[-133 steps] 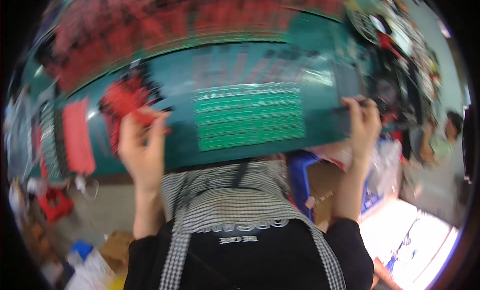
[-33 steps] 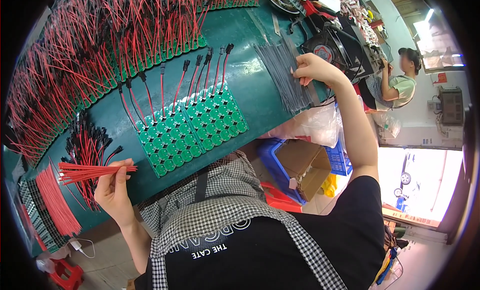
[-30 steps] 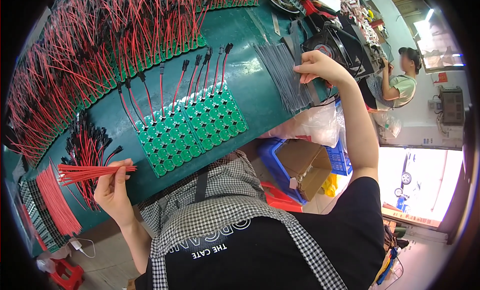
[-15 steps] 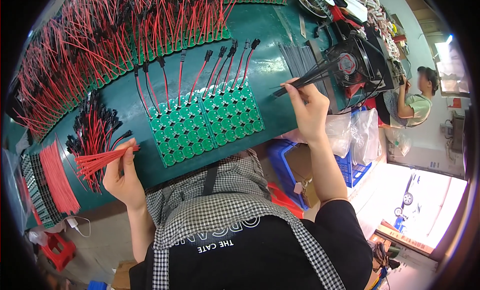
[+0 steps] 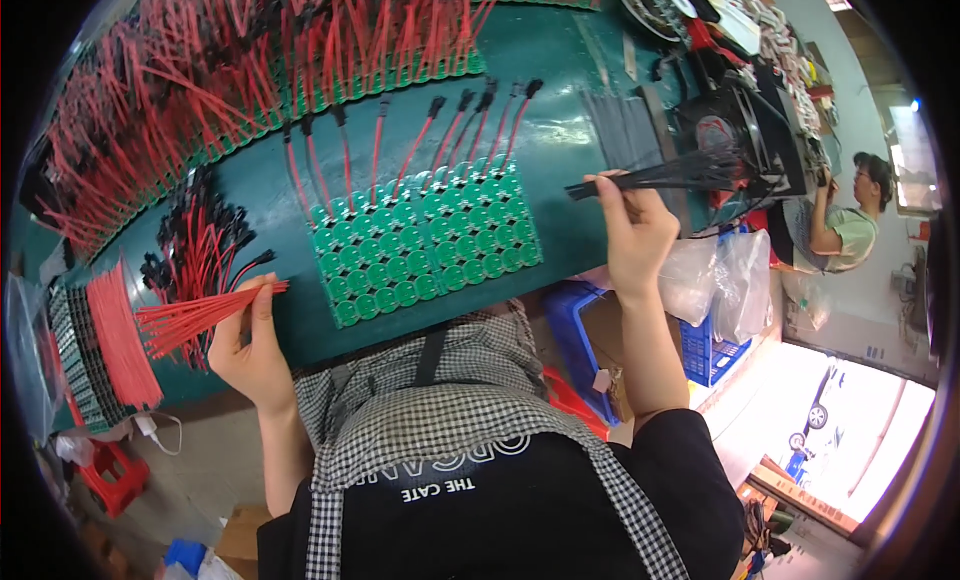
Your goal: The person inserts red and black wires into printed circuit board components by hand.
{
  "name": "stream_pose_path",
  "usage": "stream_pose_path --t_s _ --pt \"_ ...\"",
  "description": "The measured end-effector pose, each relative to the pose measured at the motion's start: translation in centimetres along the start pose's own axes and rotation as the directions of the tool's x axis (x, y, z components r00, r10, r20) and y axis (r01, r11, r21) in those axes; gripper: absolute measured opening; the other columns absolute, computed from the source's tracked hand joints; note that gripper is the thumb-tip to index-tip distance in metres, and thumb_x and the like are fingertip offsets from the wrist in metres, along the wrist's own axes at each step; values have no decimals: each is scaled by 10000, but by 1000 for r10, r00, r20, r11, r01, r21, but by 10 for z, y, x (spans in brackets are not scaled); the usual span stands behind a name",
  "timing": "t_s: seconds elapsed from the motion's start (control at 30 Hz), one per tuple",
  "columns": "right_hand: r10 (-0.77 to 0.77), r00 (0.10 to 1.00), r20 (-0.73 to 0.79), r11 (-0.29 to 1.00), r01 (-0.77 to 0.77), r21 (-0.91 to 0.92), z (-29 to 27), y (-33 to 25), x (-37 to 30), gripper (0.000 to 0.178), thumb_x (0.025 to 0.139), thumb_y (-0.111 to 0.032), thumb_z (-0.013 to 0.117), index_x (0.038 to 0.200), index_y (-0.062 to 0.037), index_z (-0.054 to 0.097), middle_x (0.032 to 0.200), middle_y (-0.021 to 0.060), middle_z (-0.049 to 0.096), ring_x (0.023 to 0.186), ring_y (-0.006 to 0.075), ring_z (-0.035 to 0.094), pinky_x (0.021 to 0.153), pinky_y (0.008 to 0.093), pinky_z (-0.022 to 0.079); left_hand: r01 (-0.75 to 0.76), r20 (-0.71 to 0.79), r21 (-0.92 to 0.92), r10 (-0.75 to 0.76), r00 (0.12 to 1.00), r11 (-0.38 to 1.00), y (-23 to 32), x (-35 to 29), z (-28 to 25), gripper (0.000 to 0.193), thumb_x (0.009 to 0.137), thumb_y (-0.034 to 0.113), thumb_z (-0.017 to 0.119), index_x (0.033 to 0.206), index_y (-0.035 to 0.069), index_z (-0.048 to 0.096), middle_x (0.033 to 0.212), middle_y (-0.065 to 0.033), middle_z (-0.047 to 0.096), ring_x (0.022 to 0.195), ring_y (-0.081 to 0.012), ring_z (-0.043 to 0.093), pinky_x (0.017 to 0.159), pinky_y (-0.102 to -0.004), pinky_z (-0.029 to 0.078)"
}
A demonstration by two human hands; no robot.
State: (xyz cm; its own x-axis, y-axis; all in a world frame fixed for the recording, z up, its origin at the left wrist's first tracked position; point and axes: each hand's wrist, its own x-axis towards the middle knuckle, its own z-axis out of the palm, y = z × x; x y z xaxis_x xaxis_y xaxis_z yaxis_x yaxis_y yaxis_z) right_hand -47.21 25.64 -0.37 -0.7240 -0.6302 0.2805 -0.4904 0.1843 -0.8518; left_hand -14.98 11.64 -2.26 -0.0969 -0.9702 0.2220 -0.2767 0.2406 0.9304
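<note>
My left hand (image 5: 250, 345) pinches a bundle of red wires (image 5: 190, 318) between thumb and fingers, at the table's left. A matching bundle of black wires (image 5: 680, 172) is gripped in my right hand (image 5: 640, 230), its loose ends fanning out to the right. Between the hands lie two joined green circuit board panels (image 5: 430, 250) made of round boards. Along their far edge stand several red and black leads (image 5: 378, 145) with black connectors. Behind my left hand sits a heap of connector leads (image 5: 200, 240), partly hidden by the red bundle.
Rows of wired boards (image 5: 250, 90) fill the far left. More red wires (image 5: 122, 335) lie at the left end, loose black wires (image 5: 622, 130) at the right. Beyond them stands a black fan (image 5: 715, 135). A blue crate (image 5: 712, 350) is below; another person (image 5: 845, 220) sits far right.
The whole view has shifted slightly, moving the table's things to the right. Both hands keep their bundles; the black wires now extend more levelly to the right.
</note>
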Motion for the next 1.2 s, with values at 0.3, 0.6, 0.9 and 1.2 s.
stream_pose_path --t_s 0.3,0.6,0.9,1.2 --pt "83 996 -15 985 -79 154 12 -41 -11 98 876 -32 644 938 43 648 850 75 683 739 88 606 666 199 470 126 -4 -196 -130 992 972 12 2 7 101 826 -29 666 919 -65 681 823 -73 691 718 -103 624 685 -216 479" --pt "-143 913 381 967 46 252 129 -97 -12 112 779 -21 719 876 24 686 809 87 693 662 134 665 605 238 516 42 98 -112 -31 995 993 30 35 37 114 815 -32 665 925 -60 667 815 -100 678 713 -149 667 648 -237 521" --pt "-255 883 393 966 212 151 133 -94 -13 133 770 11 709 901 21 693 768 114 689 649 194 669 600 285 516 8 201 29 -14 980 1000 30 30 36 100 817 -44 660 914 -61 678 804 -91 691 718 -136 671 641 -223 509" --pt "-427 835 346 904 390 175 136 -90 -11 110 735 61 716 835 69 672 783 139 691 672 235 683 619 295 537 -89 204 10 85 975 996 29 30 38 107 801 -69 654 904 -56 681 766 -94 687 657 -125 655 611 -219 483"
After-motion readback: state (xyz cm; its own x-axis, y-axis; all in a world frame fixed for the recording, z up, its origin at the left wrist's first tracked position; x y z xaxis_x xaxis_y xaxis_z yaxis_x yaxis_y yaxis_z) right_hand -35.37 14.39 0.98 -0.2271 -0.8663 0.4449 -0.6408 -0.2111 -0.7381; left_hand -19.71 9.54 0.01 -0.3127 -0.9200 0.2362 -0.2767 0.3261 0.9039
